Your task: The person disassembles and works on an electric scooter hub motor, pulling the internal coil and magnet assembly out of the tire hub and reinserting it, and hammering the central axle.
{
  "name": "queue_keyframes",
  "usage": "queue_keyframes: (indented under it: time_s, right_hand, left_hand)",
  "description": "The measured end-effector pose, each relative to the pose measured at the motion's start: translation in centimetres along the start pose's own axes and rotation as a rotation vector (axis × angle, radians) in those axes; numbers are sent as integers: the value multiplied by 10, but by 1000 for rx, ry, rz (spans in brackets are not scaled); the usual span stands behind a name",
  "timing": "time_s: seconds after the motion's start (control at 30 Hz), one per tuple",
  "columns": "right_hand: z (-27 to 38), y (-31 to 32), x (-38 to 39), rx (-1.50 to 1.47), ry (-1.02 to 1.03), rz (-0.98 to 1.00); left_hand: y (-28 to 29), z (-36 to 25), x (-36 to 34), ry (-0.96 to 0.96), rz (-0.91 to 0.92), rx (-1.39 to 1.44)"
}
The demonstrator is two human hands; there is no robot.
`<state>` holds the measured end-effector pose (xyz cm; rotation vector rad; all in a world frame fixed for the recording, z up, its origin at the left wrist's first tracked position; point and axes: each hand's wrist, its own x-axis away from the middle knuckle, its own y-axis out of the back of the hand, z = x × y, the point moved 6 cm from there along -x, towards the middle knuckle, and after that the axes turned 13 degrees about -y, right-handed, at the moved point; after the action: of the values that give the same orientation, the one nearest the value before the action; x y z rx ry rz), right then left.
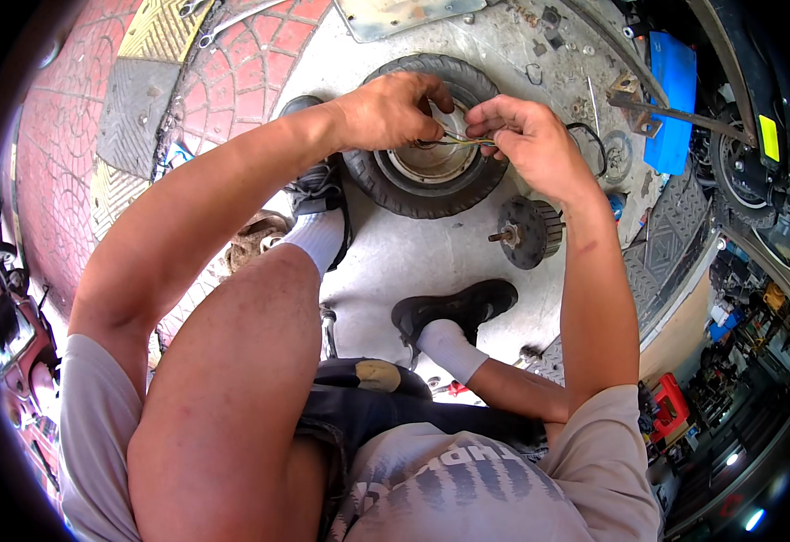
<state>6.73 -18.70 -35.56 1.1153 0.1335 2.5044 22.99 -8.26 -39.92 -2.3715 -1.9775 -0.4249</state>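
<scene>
A thin bundle of coloured wires (465, 141) stretches between my two hands, over a small wheel. My left hand (393, 110) is closed, its fingers curled down around the left end of the wires. With thumb and fingers pinched, my right hand (532, 143) grips their right end. Beneath both hands the wheel lies flat, with a black rubber tyre (422, 200) around a pale, dirty metal hub (433, 167). Part of the hub and the far tyre edge are hidden by my hands. A round motor part with a shaft (523, 237) rests just right of the tyre.
My shoes (456, 305) flank the wheel on the grey floor. A black cable (601, 149) curves beside my right wrist. Farther right are a blue panel (671, 104) and a metal bar (684, 117). Wrenches (232, 23) and a metal plate (404, 16) lie at the far side.
</scene>
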Motion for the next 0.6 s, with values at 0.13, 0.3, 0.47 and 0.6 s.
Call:
queue_keyframes:
  time_s: [0.13,0.3,0.47,0.6]
  right_hand:
    - [0,3,-3,-21,-45,13]
    - [1,4,-6,9,18,38]
    - [10,-1,-1,74,85,12]
    - [17,-4,3,206,101,-55]
  left_hand:
    - [1,0,2,123,6,274]
    - [7,1,4,167,-64,501]
    - [11,0,5,216,-114,583]
    - [13,2,4,250,-79,645]
